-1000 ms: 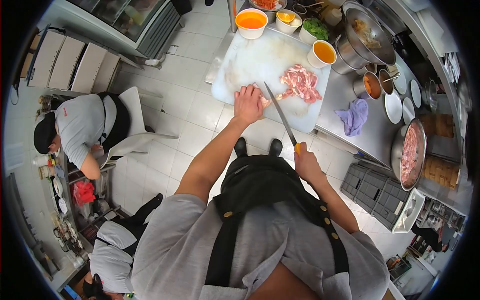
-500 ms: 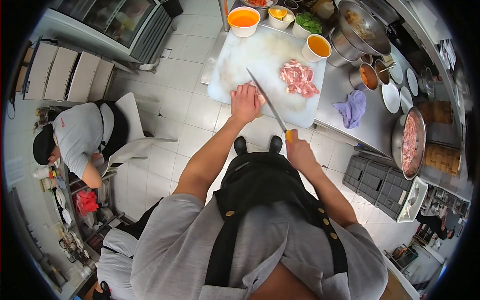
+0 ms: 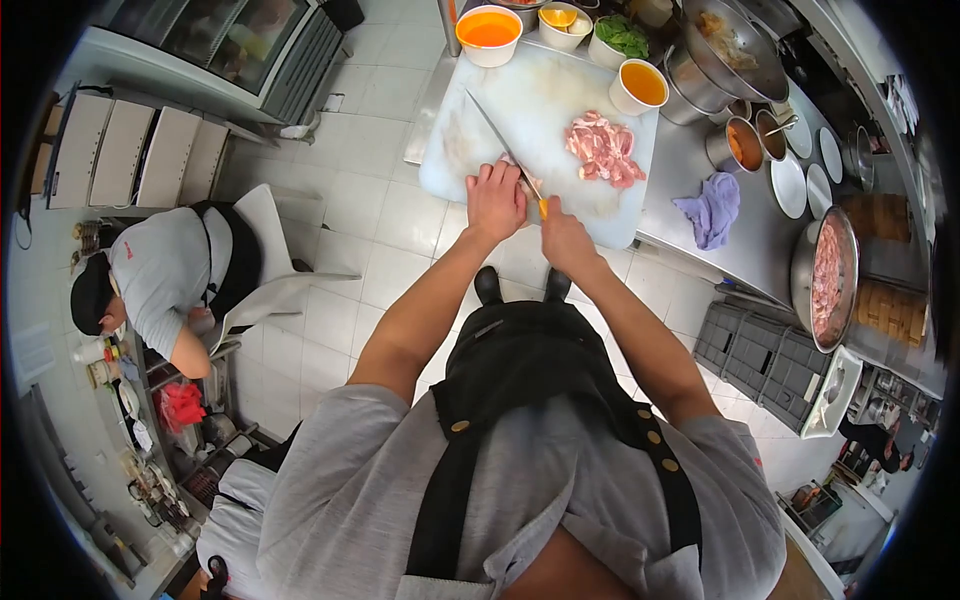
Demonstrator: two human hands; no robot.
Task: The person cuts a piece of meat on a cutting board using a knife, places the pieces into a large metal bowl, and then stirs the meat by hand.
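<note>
My left hand (image 3: 495,200) presses down with curled fingers on a piece of raw meat (image 3: 532,183) at the near edge of the white cutting board (image 3: 500,85). Most of that piece is hidden under the fingers. My right hand (image 3: 568,238) grips the yellow handle of a long knife (image 3: 489,120). Its blade passes just beyond my left fingertips and points to the far left. A pile of cut raw meat (image 3: 603,150) lies on the board's right side.
Along the board's far side stand tubs of orange liquid (image 3: 489,38) (image 3: 640,86) and a bowl of greens (image 3: 621,38). A purple cloth (image 3: 712,210) lies on the steel counter, near a large bowl of meat (image 3: 827,285). A person (image 3: 165,270) sits at the left.
My right hand has moved left, toward my left hand, carrying the knife. The blade has slid forward and left across the meat. My left hand stays nearly in place.
</note>
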